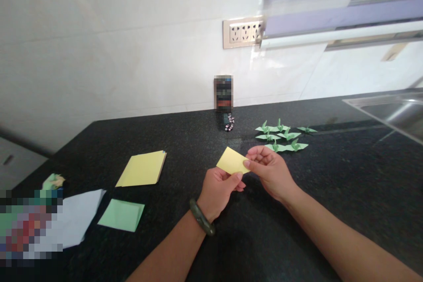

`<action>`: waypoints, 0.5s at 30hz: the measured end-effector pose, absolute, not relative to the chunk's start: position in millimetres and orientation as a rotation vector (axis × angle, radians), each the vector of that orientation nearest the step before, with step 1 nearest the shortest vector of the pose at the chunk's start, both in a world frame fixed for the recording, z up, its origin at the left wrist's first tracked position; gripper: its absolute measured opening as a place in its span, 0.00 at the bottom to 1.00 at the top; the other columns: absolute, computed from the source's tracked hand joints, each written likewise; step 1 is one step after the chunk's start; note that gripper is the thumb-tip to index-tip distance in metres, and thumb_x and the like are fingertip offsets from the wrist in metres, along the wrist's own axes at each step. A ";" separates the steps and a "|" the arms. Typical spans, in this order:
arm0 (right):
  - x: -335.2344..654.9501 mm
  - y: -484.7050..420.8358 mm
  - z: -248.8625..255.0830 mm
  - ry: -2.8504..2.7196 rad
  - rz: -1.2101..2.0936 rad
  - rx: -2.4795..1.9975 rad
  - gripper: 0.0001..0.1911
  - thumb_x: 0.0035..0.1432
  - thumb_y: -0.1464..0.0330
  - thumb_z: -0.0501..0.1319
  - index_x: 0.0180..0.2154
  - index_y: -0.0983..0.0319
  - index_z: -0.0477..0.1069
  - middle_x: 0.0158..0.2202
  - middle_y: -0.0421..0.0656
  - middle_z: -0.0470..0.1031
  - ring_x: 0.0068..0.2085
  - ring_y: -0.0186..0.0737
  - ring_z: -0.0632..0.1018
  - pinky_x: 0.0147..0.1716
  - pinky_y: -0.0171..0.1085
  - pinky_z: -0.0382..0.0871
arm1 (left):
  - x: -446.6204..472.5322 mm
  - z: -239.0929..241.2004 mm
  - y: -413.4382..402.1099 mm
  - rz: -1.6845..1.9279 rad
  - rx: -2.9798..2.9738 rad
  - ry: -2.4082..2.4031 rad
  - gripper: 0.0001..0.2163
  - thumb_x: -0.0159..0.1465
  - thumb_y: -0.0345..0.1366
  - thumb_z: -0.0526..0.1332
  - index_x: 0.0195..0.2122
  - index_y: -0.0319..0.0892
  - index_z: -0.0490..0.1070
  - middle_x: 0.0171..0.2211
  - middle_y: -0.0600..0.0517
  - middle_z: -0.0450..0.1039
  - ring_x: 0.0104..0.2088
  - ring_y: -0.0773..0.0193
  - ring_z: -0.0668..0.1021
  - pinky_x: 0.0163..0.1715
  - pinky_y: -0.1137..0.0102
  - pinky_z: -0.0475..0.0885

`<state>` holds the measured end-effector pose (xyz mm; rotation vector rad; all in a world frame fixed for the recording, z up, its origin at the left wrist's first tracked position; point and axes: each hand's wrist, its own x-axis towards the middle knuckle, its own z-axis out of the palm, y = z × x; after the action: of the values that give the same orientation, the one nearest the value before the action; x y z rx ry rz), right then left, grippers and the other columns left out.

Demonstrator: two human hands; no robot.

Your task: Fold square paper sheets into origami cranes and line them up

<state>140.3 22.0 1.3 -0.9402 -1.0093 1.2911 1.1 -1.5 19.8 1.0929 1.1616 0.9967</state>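
A small square of yellow paper (231, 161), seemingly folded, is held up above the dark countertop between both hands. My left hand (222, 186), with a dark green bangle on its wrist, pinches the lower edge between thumb and fingers. On the paper's right corner, my right hand (269, 170) grips with its thumb in front and fingers behind. Several green paper cranes (287, 135) stand on the counter just beyond my right hand. To the left lie a stack of yellow paper sheets (142, 168) and a folded green paper (122, 215).
White paper (82, 211) lies at the left beside a blurred colourful item (29, 229). Against the wall leans a pixelated phone-like object (224, 93) with a beaded strap (230, 122). A metal sink (396, 110) is at the right, a socket panel (243, 32) on the wall.
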 end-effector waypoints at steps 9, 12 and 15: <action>142.0 20.2 4.8 -1.083 1.258 -0.967 0.15 0.40 0.68 0.69 0.32 0.62 0.68 0.24 0.37 0.71 0.25 0.31 0.71 0.26 0.32 0.66 | 0.8 15.8 0.1 0.983 1.044 1.122 0.12 0.51 0.40 0.64 0.28 0.34 0.75 0.22 0.48 0.76 0.21 0.68 0.75 0.23 0.74 0.69; 138.6 17.5 7.1 -1.113 1.272 -0.982 0.16 0.39 0.69 0.69 0.33 0.62 0.68 0.24 0.37 0.71 0.24 0.31 0.71 0.25 0.32 0.66 | 0.8 14.7 0.9 1.024 1.029 1.153 0.12 0.51 0.38 0.65 0.30 0.33 0.74 0.21 0.49 0.75 0.21 0.68 0.75 0.23 0.74 0.70; 136.8 16.3 7.4 -1.090 1.268 -0.988 0.16 0.39 0.69 0.69 0.32 0.62 0.68 0.23 0.37 0.71 0.24 0.30 0.71 0.25 0.31 0.66 | 1.6 15.3 0.3 1.042 0.996 1.129 0.11 0.50 0.35 0.65 0.31 0.32 0.73 0.20 0.50 0.75 0.21 0.68 0.75 0.25 0.72 0.71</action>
<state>136.8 16.3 7.4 -0.9883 -1.0899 1.2680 1.6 0.3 15.3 0.9960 1.1295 1.0421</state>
